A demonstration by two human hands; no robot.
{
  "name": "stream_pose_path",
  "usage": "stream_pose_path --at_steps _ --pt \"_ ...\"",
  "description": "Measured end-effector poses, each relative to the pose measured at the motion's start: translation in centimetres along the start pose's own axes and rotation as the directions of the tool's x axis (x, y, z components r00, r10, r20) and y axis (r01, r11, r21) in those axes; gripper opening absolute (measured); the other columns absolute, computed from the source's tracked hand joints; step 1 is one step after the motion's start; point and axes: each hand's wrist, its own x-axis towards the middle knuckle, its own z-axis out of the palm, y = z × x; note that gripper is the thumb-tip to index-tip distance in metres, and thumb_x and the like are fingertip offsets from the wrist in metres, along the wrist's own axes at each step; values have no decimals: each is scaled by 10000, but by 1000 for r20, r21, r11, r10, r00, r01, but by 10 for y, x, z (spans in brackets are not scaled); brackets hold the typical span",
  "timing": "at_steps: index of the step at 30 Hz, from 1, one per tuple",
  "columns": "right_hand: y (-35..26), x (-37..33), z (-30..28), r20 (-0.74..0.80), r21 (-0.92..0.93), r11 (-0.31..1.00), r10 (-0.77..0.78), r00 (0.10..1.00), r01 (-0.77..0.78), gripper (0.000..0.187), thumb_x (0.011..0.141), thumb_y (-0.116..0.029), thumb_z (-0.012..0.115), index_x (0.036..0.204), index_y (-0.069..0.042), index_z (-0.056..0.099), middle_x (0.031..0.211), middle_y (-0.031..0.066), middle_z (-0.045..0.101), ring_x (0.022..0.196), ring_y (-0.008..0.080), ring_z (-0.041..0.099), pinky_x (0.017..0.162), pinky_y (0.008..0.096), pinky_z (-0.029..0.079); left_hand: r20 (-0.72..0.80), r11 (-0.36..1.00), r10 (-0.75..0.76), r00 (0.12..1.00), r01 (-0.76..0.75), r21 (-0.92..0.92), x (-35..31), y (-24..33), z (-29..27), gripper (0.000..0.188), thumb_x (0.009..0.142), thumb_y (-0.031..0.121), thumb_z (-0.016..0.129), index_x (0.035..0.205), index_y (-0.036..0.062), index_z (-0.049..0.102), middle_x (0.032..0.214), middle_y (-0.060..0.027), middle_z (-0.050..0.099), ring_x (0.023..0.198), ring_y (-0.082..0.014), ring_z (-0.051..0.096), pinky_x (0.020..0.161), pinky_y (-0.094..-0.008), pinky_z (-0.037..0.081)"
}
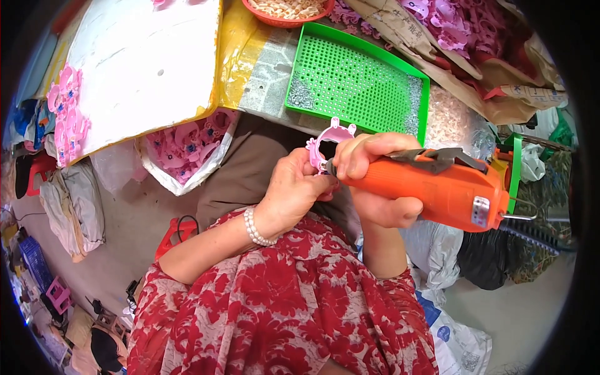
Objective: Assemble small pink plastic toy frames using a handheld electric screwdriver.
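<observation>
My left hand (294,190) pinches a small pink plastic ring-shaped piece (326,139) at its lower edge, holding it upright above my lap. My right hand (375,178) is wrapped around an orange electric screwdriver (447,187), whose tip points left and meets the pink piece between my fingers. A pearl bracelet (255,228) circles my left wrist. The tool's tip itself is hidden by my fingers.
A green perforated tray (350,78) holding small metal screws lies just beyond my hands. A white bag of pink plastic parts (187,147) sits to the left, more pink parts (65,115) at far left. An orange basket (287,12) stands at top. Bags lie on the floor at right.
</observation>
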Motion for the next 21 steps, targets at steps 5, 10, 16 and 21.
stream_pose_path --at_steps 5,10,16,21 --pt "4 -3 -5 -26 47 999 20 999 -18 773 719 -690 567 1086 -18 464 757 69 541 671 203 525 653 350 432 45 995 -23 999 27 -93 0 -3 -1 210 777 -49 587 951 8 484 812 -40 592 681 -85 571 584 -213 472" --pt "-13 7 -9 56 62 997 -38 998 35 800 732 -701 539 1128 -11 453 785 64 544 685 195 519 667 354 426 112 990 -72 991 85 -113 4 -2 -7 247 795 -25 602 1013 19 496 893 -48 618 731 -107 604 602 -213 488" --pt "-24 8 -16 64 23 994 -109 992 108 824 740 -704 526 1169 -8 434 822 60 547 698 183 517 662 346 428 141 982 -126 982 144 -123 3 -1 -16 289 816 0 598 1086 42 502 964 -64 618 827 -161 645 671 -236 542" --pt "-20 2 -15 90 13 998 -68 994 67 817 749 -692 528 1179 -4 430 821 60 549 700 183 517 665 341 431 158 978 -124 980 148 -149 2 0 -17 298 809 14 619 1076 30 487 988 -61 612 802 -160 648 642 -218 532"
